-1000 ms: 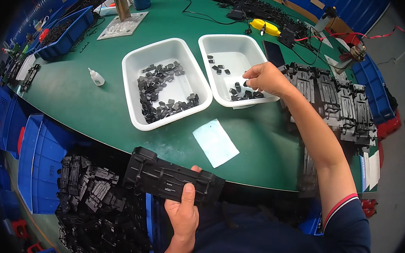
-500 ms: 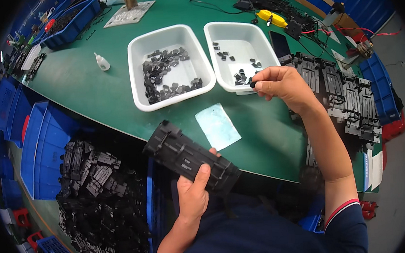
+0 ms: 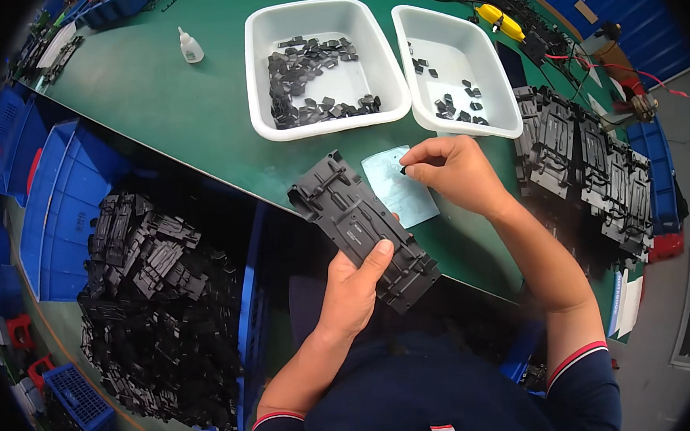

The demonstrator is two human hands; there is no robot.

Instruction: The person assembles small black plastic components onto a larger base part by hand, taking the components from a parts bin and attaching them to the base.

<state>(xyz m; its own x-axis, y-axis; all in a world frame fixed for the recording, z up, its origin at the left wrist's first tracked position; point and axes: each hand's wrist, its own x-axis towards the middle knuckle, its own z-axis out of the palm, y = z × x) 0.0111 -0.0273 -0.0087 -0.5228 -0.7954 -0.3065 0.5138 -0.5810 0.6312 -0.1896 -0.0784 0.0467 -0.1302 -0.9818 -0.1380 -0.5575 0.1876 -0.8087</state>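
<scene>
Left hand has a solid grip on a long black plastic part, thumb on top, tilted by the front edge of the green counter. Right hand has a fingertip grip on a tiny black piece, above a pale sheet. Left white tub holds loads of similar bits, right white tub way fewer.

Pinched pc part-hid; top-L bin cut; panel print illeg.
</scene>
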